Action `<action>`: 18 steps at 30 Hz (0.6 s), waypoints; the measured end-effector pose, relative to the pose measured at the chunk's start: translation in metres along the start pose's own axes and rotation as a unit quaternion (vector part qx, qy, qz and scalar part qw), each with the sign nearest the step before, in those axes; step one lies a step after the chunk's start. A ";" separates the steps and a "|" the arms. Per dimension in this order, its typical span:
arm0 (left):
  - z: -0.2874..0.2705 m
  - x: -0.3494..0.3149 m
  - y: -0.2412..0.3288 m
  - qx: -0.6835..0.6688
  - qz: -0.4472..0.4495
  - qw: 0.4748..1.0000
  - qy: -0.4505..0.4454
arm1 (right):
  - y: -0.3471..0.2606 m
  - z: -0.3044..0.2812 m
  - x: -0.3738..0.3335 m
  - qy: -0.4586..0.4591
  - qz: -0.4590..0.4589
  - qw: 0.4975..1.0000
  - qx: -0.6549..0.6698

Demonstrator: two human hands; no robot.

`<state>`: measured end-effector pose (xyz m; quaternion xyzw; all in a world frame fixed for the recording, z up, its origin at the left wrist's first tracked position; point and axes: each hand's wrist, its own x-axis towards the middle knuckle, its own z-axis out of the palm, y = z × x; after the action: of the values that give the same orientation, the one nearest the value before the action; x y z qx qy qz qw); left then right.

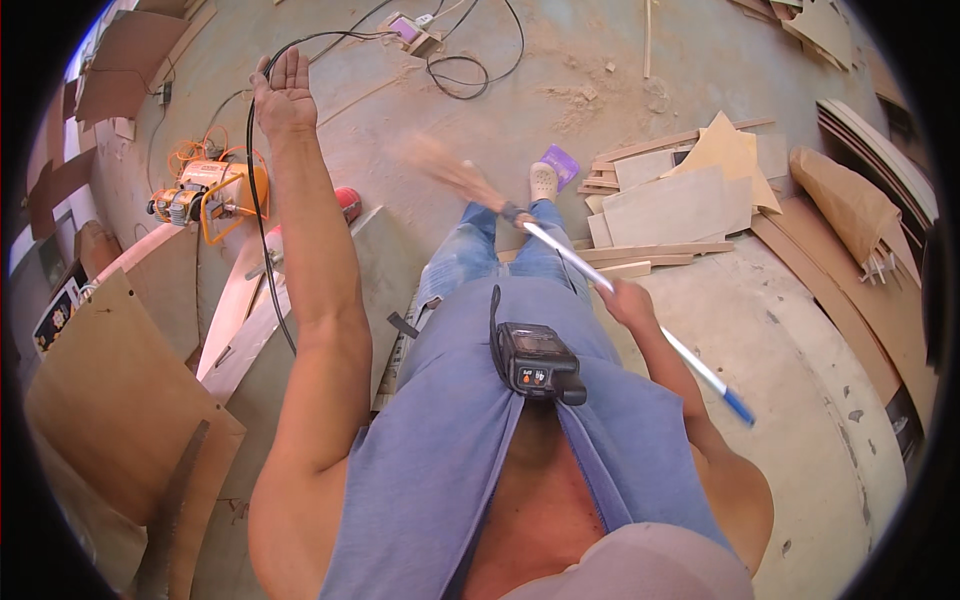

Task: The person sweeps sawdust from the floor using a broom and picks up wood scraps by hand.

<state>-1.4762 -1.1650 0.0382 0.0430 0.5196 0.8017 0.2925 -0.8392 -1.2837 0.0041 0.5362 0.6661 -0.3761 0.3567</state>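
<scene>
The right hand (628, 302), at three o'clock from mid-view, is closed around the handle of a broom (570, 259). The left hand (288, 95), near half past ten, is raised with its palm showing and fingers extended; a black cable (252, 170) passes by its thumb, though whether it is hooked there I cannot tell.

The broom slants from blurred bristles (460, 180) near half past eleven to a blue end cap (739, 408) near four. It should be light, with a stiff, thin, perhaps slick handle and soft, springy bristles; mid-handle, where the hand sits, looks a sound hold, with a second one possible nearer the cap.

Farther out, sawdust (590, 110) covers the floor (340, 145) at one, scrap boards (665, 212) lie at two, and an orange machine (225, 183) stands at ten.
</scene>
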 end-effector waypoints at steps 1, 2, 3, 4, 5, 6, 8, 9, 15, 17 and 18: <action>-0.001 0.001 -0.002 0.002 -0.001 1.000 0.001 | -0.013 0.003 0.024 -0.005 -0.036 0.999 -0.004; -0.002 0.002 -0.003 0.004 -0.001 1.000 0.002 | -0.025 0.009 0.047 -0.001 -0.054 0.998 -0.015; -0.002 0.003 -0.004 0.014 0.000 1.000 0.001 | -0.031 0.014 0.068 0.000 -0.069 0.997 -0.029; -0.003 0.005 -0.006 0.022 0.001 1.000 0.002 | -0.030 0.017 0.087 0.005 -0.049 0.999 -0.015; -0.004 0.007 -0.007 0.024 0.002 1.000 0.000 | -0.023 0.022 0.099 0.002 -0.025 1.000 -0.009; -0.005 0.009 -0.008 0.027 0.003 1.000 0.003 | -0.008 0.023 0.106 0.003 0.025 0.999 0.029; -0.007 0.013 -0.010 0.017 0.001 1.000 0.012 | 0.041 0.021 0.109 0.022 0.109 0.992 0.067; -0.008 0.015 -0.011 0.023 0.001 1.000 0.006 | 0.067 0.019 0.108 0.043 0.155 0.985 0.070; -0.009 0.014 -0.015 -0.005 -0.013 1.000 0.008 | 0.155 0.008 0.082 0.137 0.242 0.954 0.113; -0.005 0.009 -0.013 -0.017 -0.015 1.000 0.010 | 0.147 0.009 0.050 0.153 0.237 0.955 0.090; -0.002 0.006 -0.011 -0.018 -0.007 1.000 -0.001 | 0.141 0.008 0.032 0.142 0.255 0.955 0.048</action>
<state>-1.4774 -1.1601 0.0265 0.0350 0.5046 0.8090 0.2994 -0.7060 -1.2566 -0.0449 0.7529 0.5321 -0.2239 0.3160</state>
